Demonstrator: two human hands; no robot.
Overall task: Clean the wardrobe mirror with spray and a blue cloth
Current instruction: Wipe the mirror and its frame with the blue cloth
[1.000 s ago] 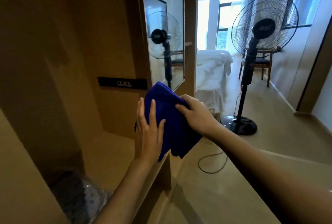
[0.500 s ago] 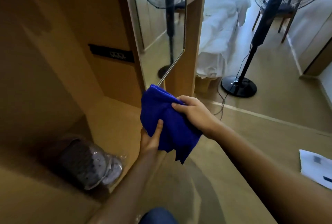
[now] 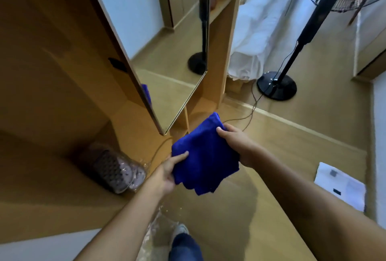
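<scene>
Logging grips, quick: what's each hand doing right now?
Left hand: grips the blue cloth.
Right hand: grips the same cloth.

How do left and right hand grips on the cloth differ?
Left hand holds the cloth's lower left edge, thumb on top; right hand grips the upper right edge, higher and nearer the mirror. Both hold the same cloth, off the glass.

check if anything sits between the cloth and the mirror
Nothing visible does. The cloth, held by the left hand and right hand, hangs just below and right of the mirror, apart from the glass, with only open air between them.
</scene>
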